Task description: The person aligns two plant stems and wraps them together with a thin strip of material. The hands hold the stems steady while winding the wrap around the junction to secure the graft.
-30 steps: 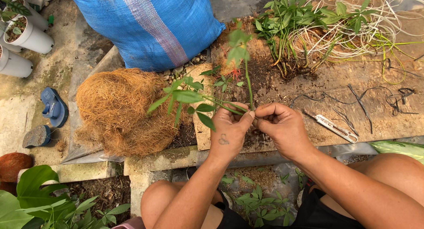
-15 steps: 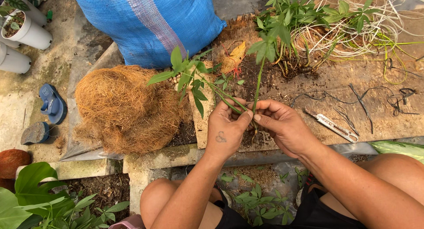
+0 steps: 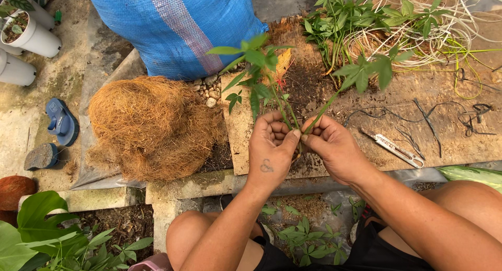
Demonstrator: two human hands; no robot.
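Left hand (image 3: 270, 145) and right hand (image 3: 334, 148): our grips pinch seedling stems (image 3: 293, 119) together | stems light, thin, likely snap-prone | hold low, near base, below leaves (image 3: 259, 62)

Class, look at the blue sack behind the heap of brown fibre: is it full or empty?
Full: the blue sack bulges roundly with taut sides. Its mouth is out of view.

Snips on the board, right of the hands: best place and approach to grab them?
Take the snips by the pale handle body mid-length, coming from above. They lie flat on the board, diagonal, with bare space either side; the right hand is nearest.
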